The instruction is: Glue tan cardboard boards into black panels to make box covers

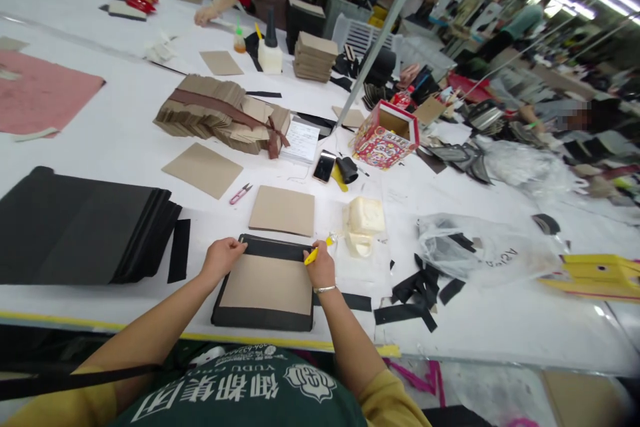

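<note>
A black sheet (260,321) lies at the table's front with a tan cardboard panel (267,285) on top of it. My left hand (225,257) pinches the black sheet's far left corner. At its far right corner rests my right hand (321,267), closed around a small yellow stick-like tool (311,256); whether those fingers also grip the sheet I cannot tell. Just beyond the sheet is another tan cardboard panel (283,211). To the right of it stands an off-white block-shaped container (365,217). Pink thread snips (241,194) lie farther left.
Black sheets (75,227) are stacked at left. Strapped cardboard pieces (215,113), a phone (325,166) and a patterned red box (387,133) sit farther back. Black strips (417,290) and a plastic bag (475,243) lie right. A co-worker's hand (209,13) reaches over the far side.
</note>
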`<state>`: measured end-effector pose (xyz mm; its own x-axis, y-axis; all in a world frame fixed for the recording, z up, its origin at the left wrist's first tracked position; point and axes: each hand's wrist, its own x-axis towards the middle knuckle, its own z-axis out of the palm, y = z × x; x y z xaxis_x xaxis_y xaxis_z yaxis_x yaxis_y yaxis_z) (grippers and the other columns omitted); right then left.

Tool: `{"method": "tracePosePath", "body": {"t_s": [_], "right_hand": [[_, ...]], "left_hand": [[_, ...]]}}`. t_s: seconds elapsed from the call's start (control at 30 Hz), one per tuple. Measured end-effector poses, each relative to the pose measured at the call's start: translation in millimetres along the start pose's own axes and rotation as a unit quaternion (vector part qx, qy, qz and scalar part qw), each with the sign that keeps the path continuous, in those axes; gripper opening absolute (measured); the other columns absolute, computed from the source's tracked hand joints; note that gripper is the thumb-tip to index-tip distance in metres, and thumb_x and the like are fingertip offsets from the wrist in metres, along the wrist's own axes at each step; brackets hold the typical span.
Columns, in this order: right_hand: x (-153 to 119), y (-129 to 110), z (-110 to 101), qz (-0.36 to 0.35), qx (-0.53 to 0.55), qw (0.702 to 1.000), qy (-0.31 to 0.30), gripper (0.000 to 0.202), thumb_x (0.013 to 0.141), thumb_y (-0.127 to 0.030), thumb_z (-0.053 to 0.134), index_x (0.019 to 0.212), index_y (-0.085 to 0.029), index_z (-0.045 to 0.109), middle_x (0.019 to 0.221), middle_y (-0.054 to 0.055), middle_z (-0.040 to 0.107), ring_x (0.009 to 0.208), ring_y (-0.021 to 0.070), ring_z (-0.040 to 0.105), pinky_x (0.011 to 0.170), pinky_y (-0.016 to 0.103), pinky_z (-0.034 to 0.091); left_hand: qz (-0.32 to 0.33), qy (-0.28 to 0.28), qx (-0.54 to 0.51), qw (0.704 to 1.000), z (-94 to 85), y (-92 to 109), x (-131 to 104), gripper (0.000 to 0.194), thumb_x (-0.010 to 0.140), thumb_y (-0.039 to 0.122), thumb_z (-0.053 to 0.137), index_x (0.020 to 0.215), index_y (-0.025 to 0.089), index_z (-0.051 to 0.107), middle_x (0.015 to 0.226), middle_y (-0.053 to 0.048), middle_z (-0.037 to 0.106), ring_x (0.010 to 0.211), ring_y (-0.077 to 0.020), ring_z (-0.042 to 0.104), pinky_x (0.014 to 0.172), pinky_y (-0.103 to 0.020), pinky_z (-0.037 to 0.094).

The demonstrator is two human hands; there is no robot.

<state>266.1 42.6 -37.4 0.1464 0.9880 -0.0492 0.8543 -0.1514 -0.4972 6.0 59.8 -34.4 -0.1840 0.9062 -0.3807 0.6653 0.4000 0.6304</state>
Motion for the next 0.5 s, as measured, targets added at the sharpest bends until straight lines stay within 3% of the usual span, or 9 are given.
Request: {"method": "tracePosePath", "body": {"t_s": [0.37, 0.43, 0.5], "right_hand": [[0.9, -1.8, 2.5, 0.001, -0.008, 1.0, -0.01, 0.023, 0.077, -0.029, 0.051, 0.097, -0.021, 0.043, 0.068, -0.001, 0.056, 0.058, 0.0151, 0.055, 0.053, 0.023, 0.036], [1.2, 0.4, 1.4, -0.002, -0.009, 1.0, -0.001, 0.025, 0.076, -0.029, 0.052, 0.097, -0.02, 0.044, 0.069, -0.001, 0.056, 0.06, 0.0158, 0.056, 0.054, 0.024, 0.038], [-0.3, 5.4, -3.6, 0.0, -0.012, 0.999, 0.032, 0.028, 0.075, -0.03, 0.053, 0.099, -0.018, 0.044, 0.074, 0.002, 0.057, 0.065, 0.0171, 0.057, 0.058, 0.025, 0.041]], "left_hand": [[0.004, -0.005, 0.022, 1.0, 0.3, 0.5, 1.0, 0.032, 0.069, 0.049, 0.05, 0.056, 0.02, 0.053, 0.05, 0.002, 0.055, 0.051, -0.0139, 0.051, 0.05, -0.023, 0.031], [0.025, -0.005, 0.062, 0.998, -1.7, -1.8, 1.7, 0.033, 0.07, 0.05, 0.049, 0.057, 0.02, 0.053, 0.052, 0.001, 0.056, 0.053, -0.0145, 0.052, 0.051, -0.024, 0.033], [0.074, 0.034, 0.12, 0.989, -4.6, -5.6, 0.7, 0.032, 0.072, 0.051, 0.049, 0.065, 0.02, 0.055, 0.06, -0.001, 0.059, 0.059, -0.0165, 0.054, 0.054, -0.025, 0.036]]}}
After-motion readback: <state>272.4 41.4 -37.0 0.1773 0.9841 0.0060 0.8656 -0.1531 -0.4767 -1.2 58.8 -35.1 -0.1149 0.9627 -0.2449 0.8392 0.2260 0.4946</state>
